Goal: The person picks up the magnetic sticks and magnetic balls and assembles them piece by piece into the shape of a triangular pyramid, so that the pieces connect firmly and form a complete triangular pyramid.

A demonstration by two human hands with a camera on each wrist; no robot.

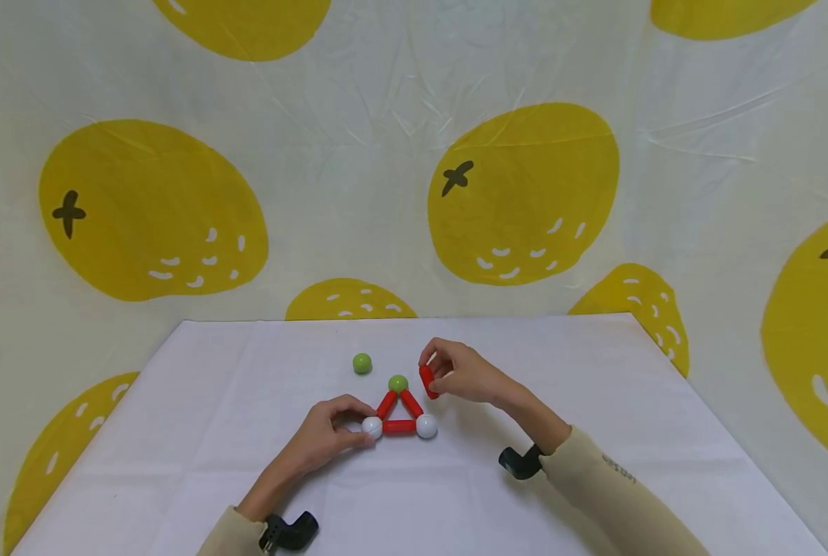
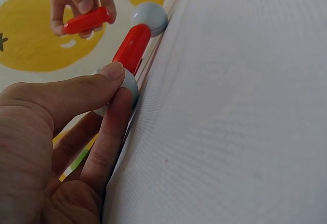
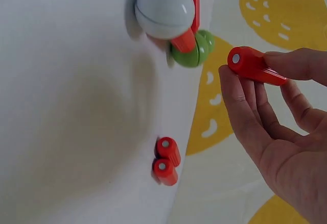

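A flat triangle of red rods lies on the table, with a green ball at its far corner and white balls at the two near corners. My left hand pinches the left white ball between thumb and fingers. The right white ball is untouched. Just right of the triangle, my right hand holds a loose red rod between thumb and fingers, apart from the other pieces. A pale round disc shows on that rod's end in the right wrist view.
A second green ball sits behind the triangle, to its left. Two more red rods lie side by side on the table in the right wrist view. The table has a white cover; a fruit-patterned cloth hangs behind it.
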